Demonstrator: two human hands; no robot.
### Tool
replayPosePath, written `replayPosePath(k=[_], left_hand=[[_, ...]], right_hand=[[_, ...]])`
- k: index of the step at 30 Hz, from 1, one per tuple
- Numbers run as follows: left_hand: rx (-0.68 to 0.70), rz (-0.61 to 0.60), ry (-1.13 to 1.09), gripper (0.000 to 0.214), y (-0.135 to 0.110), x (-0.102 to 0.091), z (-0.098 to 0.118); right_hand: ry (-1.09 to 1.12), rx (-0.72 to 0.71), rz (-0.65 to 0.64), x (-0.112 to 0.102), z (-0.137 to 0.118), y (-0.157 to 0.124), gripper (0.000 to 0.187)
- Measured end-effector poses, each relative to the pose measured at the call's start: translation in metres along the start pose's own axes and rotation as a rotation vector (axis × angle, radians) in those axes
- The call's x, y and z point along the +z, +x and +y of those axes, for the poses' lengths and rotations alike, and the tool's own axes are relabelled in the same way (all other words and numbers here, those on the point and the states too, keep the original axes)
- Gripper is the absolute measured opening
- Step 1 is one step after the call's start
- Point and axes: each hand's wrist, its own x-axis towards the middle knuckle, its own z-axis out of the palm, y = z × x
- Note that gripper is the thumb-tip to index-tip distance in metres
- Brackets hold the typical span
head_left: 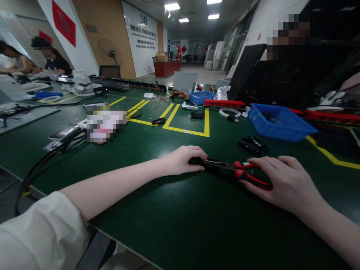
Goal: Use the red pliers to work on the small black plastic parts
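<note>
My right hand is closed around the red and black handles of a pair of long-nose pliers. Their jaws point left and meet a small black part, which my left hand pinches between thumb and fingers. What sort of part it is cannot be made out. Both hands are low over the green tabletop. Beyond the pliers lie several similar-looking black pieces in a small group.
Behind my right hand stands a blue bin with dark pieces inside. A smaller blue tray, a coiled white cable and yellow tape lines are farther back. A phone and black cables lie left. Other people sit at far left.
</note>
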Motion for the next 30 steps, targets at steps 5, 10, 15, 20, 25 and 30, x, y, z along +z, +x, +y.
replayPosePath(k=[5,10,15,20,25,30], left_hand=[[0.011,0.017,-0.004,0.014,-0.001,0.001,-0.001],[0.02,0.027,-0.036,0.012,-0.002,0.002,-0.001],[0.023,0.01,-0.049,0.014,-0.001,0.001,-0.001],[0.027,-0.005,-0.066,0.015,-0.001,0.001,-0.003],[0.033,-0.01,-0.089,0.015,-0.001,0.002,-0.005],[0.051,-0.007,-0.083,0.015,0.0,0.001,-0.007]], right_hand=[[0.024,-0.026,0.01,0.001,0.001,-0.001,0.045],[0.014,-0.047,-0.005,-0.001,0.003,0.0,0.045],[0.021,-0.065,-0.014,-0.002,0.009,-0.002,0.044],[0.066,-0.041,-0.041,-0.001,0.013,-0.004,0.043],[0.15,0.047,-0.07,-0.004,0.004,-0.002,0.039],[0.176,0.092,-0.078,-0.007,-0.006,0.001,0.035]])
